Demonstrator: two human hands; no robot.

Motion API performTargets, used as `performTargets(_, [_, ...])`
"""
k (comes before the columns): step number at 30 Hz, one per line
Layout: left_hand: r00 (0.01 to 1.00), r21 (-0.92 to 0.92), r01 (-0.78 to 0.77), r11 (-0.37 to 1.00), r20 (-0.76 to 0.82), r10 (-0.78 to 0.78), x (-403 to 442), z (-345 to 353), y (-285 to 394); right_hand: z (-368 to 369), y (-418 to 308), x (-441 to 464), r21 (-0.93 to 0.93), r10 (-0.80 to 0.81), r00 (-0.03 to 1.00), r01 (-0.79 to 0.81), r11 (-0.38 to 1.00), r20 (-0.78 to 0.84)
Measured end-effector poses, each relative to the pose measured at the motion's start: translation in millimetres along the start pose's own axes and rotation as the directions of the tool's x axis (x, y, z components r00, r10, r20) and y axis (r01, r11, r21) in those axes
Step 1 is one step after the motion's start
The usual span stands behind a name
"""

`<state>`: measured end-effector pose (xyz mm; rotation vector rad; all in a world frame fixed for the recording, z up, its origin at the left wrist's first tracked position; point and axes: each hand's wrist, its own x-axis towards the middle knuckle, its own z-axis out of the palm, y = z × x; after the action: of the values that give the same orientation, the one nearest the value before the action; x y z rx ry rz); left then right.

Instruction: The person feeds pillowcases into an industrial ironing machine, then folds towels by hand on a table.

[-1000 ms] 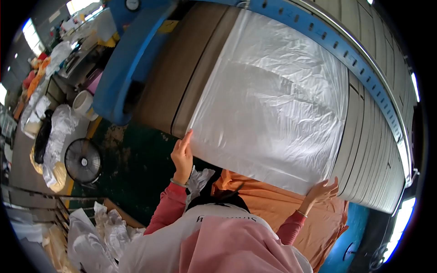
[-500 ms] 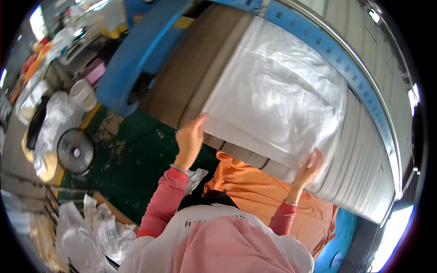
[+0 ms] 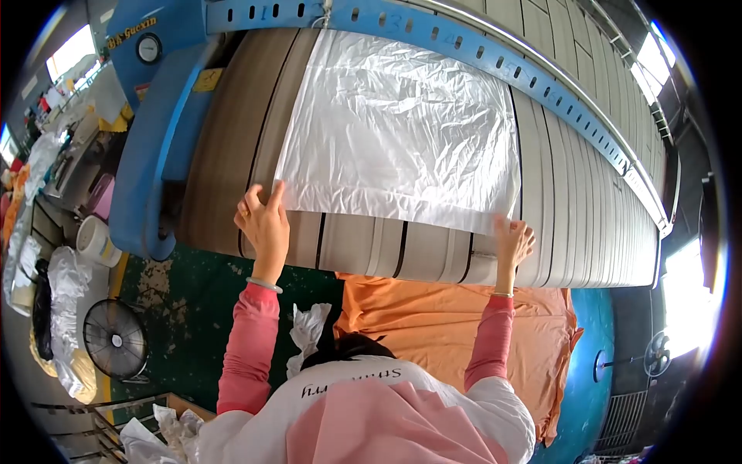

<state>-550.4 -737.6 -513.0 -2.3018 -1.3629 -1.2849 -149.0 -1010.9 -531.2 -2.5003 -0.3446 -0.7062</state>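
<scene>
A thin white plastic sheet [image 3: 402, 131] lies over the curved grey-brown surface of a large roller machine [image 3: 224, 155], its upper edge by a blue perforated bar [image 3: 433, 35]. At the sheet's lower left corner is my left hand [image 3: 265, 230], fingers apart and bent, the index fingertip touching the corner. My right hand [image 3: 512, 241] pinches the lower right corner, thumb and fingers closed on it. Several dark seams show on the roller below the sheet's near edge.
An orange cloth [image 3: 448, 325] hangs below the roller. On the left are a floor fan [image 3: 116, 340], a white bucket [image 3: 97, 241], crumpled plastic [image 3: 69, 309] and a metal rack [image 3: 97, 421]. Another fan [image 3: 657, 353] stands at the right.
The view has turned and shifted, so the machine looks more level. The sheet's near edge now lies higher on the roller, with more bare surface below it. Both hands have stayed at its corners.
</scene>
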Motion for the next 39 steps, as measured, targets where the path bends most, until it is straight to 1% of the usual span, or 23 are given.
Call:
performTargets(5, [0.997,0.033,-0.052,0.998,-0.055,0.053,-2.3,14.4,-13.7,-3.7,30.4,2.9,-0.111,0.067,0.993,-0.056,0.992,0.097])
performTargets(8, [0.998,0.044,-0.021,0.999,-0.06,0.024,2.2,6.5,-7.6,28.6,58.9,12.5,-0.197,0.033,0.994,-0.053,0.979,-0.103])
performTargets(10, [0.992,-0.005,-0.034,0.999,-0.125,0.033,13.4,-1.3,-2.8,53.6,73.3,37.6,-0.753,-0.008,1.0,0.003,0.658,-0.003])
performTargets(11, [0.998,-0.064,-0.008,0.998,-0.055,0.004,19.2,-19.3,2.1,54.0,63.9,37.5,-0.81,-0.016,1.0,-0.012,0.587,-0.027])
performTargets(14, [0.993,-0.137,0.039,0.99,-0.106,-0.054,13.9,-26.4,-1.7,62.1,13.3,60.8,-0.592,-0.228,0.952,0.065,0.803,-0.205])
performTargets(15, [0.966,-0.319,-0.028,0.947,-0.252,-0.057,5.3,-7.8,-9.4,13.4,-51.7,30.6,-0.186,-0.308,0.904,0.262,0.947,-0.297])
performTargets(18, [0.993,-0.11,0.097,0.989,-0.056,-0.103,-28.0,-42.4,-29.7,28.9,-160.1,9.7,0.109,-0.671,0.72,0.692,0.714,-0.177])
performTargets(20, [0.971,-0.183,0.113,0.977,-0.188,-0.147,-61.8,-86.4,-47.2,4.2,-221.0,-30.1,0.245,-0.818,0.574,0.797,0.551,-0.029])
performTargets(21, [0.95,-0.125,0.126,0.984,-0.272,-0.156,-84.6,-115.7,-61.5,-1.4,-244.4,-44.8,0.307,-0.906,0.424,0.864,0.399,-0.016])
performTargets(22, [0.951,-0.067,0.24,0.968,-0.183,-0.249,-76.0,-117.4,-85.0,46.3,-292.0,-40.0,0.369,-0.967,0.252,0.897,0.244,0.028])
performTargets(23, [0.908,-0.051,0.306,0.951,-0.284,-0.307,-107.0,-140.8,-111.4,52.5,-309.9,-53.1,0.423,-0.995,0.091,0.901,0.096,0.032])
performTargets(24, [0.889,0.039,0.402,0.915,-0.259,-0.379,-139.6,-177.3,-132.7,42.4,-324.1,-71.8,0.413,-0.995,0.06,0.907,0.086,0.075])
performTargets(26, [0.809,0.325,0.575,0.751,-0.361,-0.464,-210.5,-256.6,-165.8,13.4,-348.6,-107.5,0.394,-0.985,0.002,0.917,0.07,0.17])
performTargets(28, [0.592,0.482,0.769,0.42,-0.29,-0.752,-299.1,-345.1,-191.0,16.3,-364.9,-115.0,0.377,-0.986,-0.022,0.925,0.042,0.165])
performTargets(29, [0.494,0.615,0.785,0.073,-0.551,-0.672,-386.0,-360.4,-216.9,12.8,-371.9,-118.5,0.376,-0.984,-0.042,0.926,0.026,0.171])
performTargets(30, [0.367,0.682,0.685,-0.256,-0.627,-0.687,-452.7,-404.0,-219.2,12.3,-377.2,-121.4,0.373,-0.982,-0.061,0.928,0.011,0.18])
performTargets(31, [0.283,0.618,0.454,-0.642,-0.783,-0.553,-523.9,-444.0,-229.1,18.4,-381.6,-121.7,0.361,-0.982,-0.045,0.932,0.025,0.184])
performTargets(32, [0.077,0.333,0.579,-0.744,-0.931,-0.356,-474.7,-493.7,-188.0,22.9,-386.7,-120.3,0.337,-0.979,-0.039,0.941,0.031,0.199])
performTargets(33, [0.059,0.224,0.492,-0.841,-0.973,-0.225,-508.9,-530.9,-177.8,31.0,-391.5,-115.1,0.312,-0.977,-0.03,0.949,0.039,0.213])
performTargets(35, [-0.09,0.224,0.507,-0.832,-0.946,-0.31,-504.3,-572.8,-145.1,28.3,-399.8,-112.1,0.254,-0.958,-0.012,0.965,0.064,0.287])
performTargets(37, [-0.106,0.247,0.678,-0.693,-0.9,-0.424,-532.9,-612.3,-150.1,22.2,-403.6,-107.8,0.338,-0.957,-0.04,0.939,0.063,0.289])
performTargets(38, [-0.1,0.25,0.755,-0.606,-0.869,-0.484,-537.9,-624.6,-159.5,18.0,-403.8,-106.9,0.376,-0.956,-0.048,0.924,0.068,0.29])
performTargets(39, [0.084,0.34,0.8,-0.494,-0.879,-0.469,-509.5,-634.4,-157.7,16.3,-403.0,-104.6,0.438,-0.957,-0.063,0.896,0.07,0.283])
